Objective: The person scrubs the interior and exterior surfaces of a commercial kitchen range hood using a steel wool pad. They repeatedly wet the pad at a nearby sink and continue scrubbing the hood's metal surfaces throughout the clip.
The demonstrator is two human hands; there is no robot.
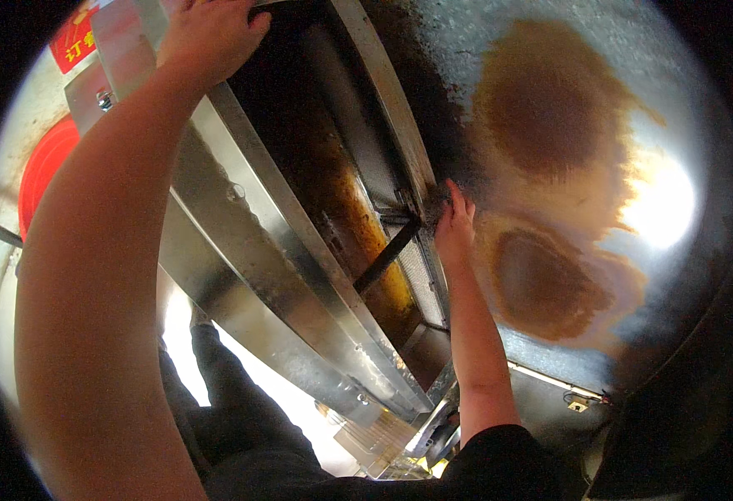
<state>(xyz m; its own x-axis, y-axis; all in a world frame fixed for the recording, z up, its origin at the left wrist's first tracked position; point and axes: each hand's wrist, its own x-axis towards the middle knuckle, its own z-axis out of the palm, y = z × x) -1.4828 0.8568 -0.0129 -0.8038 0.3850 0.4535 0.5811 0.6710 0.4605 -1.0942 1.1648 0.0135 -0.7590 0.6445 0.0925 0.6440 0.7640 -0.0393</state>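
Note:
My left hand (213,37) is at the top left, over the upper end of a long stainless steel trough-like frame (266,181); its fingers are partly cut off by the picture's edge, so its grip is unclear. My right hand (456,225) rests against the far metal rim (397,106) of the dark, greasy opening, fingers somewhat apart, with no loose object visible in it. Inside the opening are brown and yellow grease (379,238), a dark crossbar (386,257) and a perforated metal mesh (417,269). Beyond my right hand spreads a metal sheet (554,194) with large brown stains.
A red round object (47,169) and a red sign (75,41) bearing writing are at the left. A small box with wires (577,406) is fixed at the lower right. A ribbed metal piece (372,438) lies at the bottom, near my dark-clothed legs (228,388).

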